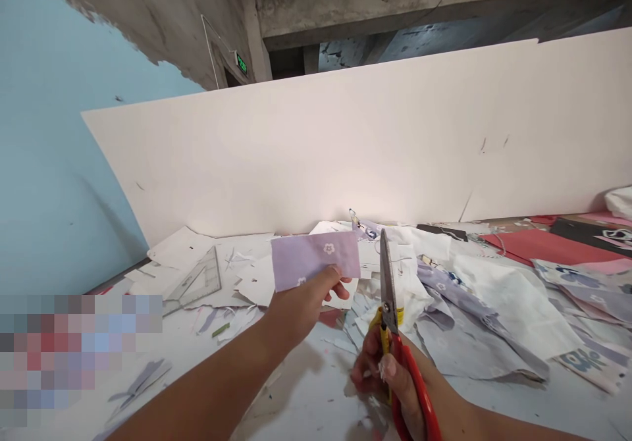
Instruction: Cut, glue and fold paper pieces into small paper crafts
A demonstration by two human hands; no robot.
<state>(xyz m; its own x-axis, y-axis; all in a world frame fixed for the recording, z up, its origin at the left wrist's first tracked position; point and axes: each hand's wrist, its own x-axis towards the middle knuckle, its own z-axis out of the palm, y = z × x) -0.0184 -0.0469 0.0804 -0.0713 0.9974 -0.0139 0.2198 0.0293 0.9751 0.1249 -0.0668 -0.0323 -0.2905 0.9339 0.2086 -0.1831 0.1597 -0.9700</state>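
My left hand (316,296) pinches a lilac piece of fabric (309,255) printed with white flowers, thumb across its lower edge, and holds it up above the table. To the right, my right hand (390,378) is wrapped around scissors (388,276) with red handles and yellow wrapping near the pivot. Their blades point upward and look closed together. The scissors and the fabric piece are apart. Behind the scissors lies more lilac flowered fabric (454,293), bunched beside white cloth (513,303).
A clear triangle ruler (197,283) rests on white paper sheets (182,247) at the left. Scraps litter the table (291,388). Red sheets (548,247) and printed fabric pieces (592,362) lie at the right. A pale board (345,145) stands upright along the back.
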